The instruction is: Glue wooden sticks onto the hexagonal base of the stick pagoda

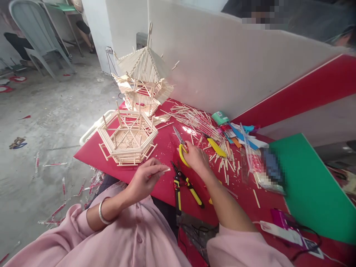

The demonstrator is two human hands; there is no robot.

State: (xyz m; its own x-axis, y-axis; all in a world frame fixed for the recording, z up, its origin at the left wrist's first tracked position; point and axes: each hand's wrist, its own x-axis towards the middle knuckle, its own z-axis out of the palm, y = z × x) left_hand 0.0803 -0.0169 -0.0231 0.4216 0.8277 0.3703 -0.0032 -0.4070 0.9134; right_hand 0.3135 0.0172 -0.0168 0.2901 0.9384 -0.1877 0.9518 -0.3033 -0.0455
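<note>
My left hand [146, 178] pinches a small pale stick piece [168, 170] between thumb and fingers, over the table's front edge. My right hand [196, 158] is closed around the yellow handle of the scissors [178, 135], whose blades point away to the upper left. Just below lie open cutting pliers [180, 177] with black and yellow handles. Beyond my left hand stands a hexagonal frame [129, 139] of wooden sticks with a woven-looking floor and upright posts. Behind it rises a stick pagoda [146, 74] with a pointed roof.
Loose sticks [194, 116] are strewn over the red table [167, 148]. A yellow-handled knife [216, 147] lies to the right, near a green packet [220, 118]. A green board [314, 185], a white power strip [280, 231] and a grey chair [36, 29] are around; wrappers litter the floor.
</note>
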